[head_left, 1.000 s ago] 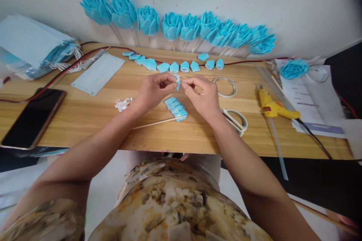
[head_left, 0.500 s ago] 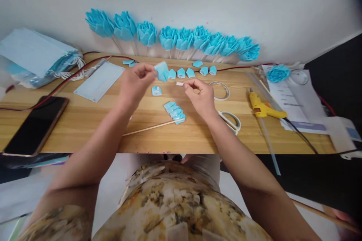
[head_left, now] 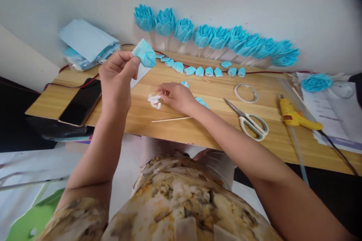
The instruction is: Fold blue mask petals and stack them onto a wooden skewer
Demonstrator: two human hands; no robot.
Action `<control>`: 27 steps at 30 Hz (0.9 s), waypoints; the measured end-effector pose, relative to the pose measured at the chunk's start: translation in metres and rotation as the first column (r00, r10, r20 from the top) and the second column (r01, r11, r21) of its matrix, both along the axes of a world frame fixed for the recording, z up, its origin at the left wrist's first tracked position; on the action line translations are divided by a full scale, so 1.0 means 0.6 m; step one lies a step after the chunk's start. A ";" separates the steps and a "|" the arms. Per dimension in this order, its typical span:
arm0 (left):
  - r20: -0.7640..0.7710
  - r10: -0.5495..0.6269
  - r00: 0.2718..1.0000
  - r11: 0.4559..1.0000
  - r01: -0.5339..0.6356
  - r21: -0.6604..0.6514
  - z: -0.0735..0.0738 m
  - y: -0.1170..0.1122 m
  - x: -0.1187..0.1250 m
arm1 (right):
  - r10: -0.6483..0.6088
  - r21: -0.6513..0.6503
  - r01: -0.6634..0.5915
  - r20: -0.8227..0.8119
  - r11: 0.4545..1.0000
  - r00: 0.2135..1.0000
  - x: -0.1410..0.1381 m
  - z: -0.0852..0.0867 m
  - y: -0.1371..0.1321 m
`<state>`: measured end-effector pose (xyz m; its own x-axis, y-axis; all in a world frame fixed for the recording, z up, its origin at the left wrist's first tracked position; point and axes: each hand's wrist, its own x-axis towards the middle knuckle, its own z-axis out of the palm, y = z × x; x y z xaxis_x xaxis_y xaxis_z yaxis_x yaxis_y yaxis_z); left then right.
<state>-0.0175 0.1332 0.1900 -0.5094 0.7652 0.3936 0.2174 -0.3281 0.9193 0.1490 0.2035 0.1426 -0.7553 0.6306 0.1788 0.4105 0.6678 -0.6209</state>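
My left hand is raised above the wooden table and pinches a folded blue petal piece between thumb and fingers. My right hand rests low on the table with its fingers curled beside a small heap of white paper scraps; whether it holds a scrap is hidden. A thin wooden stick lies just in front of that hand, and a stack of blue folded pieces shows behind the wrist.
A row of blue folded petals and several blue paper flowers line the wall. Scissors, a tape roll and a yellow glue gun lie to the right. A phone and a mask pack sit left.
My left hand lifted a blue petal up and left. My right hand moved left and down to the white scraps. The view swung leftward.
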 end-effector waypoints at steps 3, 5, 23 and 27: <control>0.036 0.014 0.999 1.000 -0.014 0.007 -0.018 -0.009 -0.012 | -0.013 -0.034 0.015 0.049 0.999 0.999 -0.005 0.006 -0.009; 0.077 -0.016 0.997 0.999 0.014 0.032 -0.028 -0.013 -0.014 | 0.020 -0.036 -0.017 0.066 0.999 0.998 -0.005 0.009 -0.014; 0.301 -0.275 0.913 0.942 0.318 -0.104 -0.038 -0.023 0.112 | -0.294 -0.607 -0.065 -0.472 0.792 0.831 0.120 0.060 -0.028; 0.305 -0.282 0.910 0.940 0.325 -0.100 -0.046 -0.010 0.136 | -0.352 -0.644 -0.041 -0.469 0.764 0.810 0.135 0.050 -0.027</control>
<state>0.0641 0.1271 0.1624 -0.3161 0.9382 0.1411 -0.1465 -0.1952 0.9698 0.2297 0.1872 0.1727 -0.5330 0.8442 0.0562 -0.0587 0.0293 -0.9978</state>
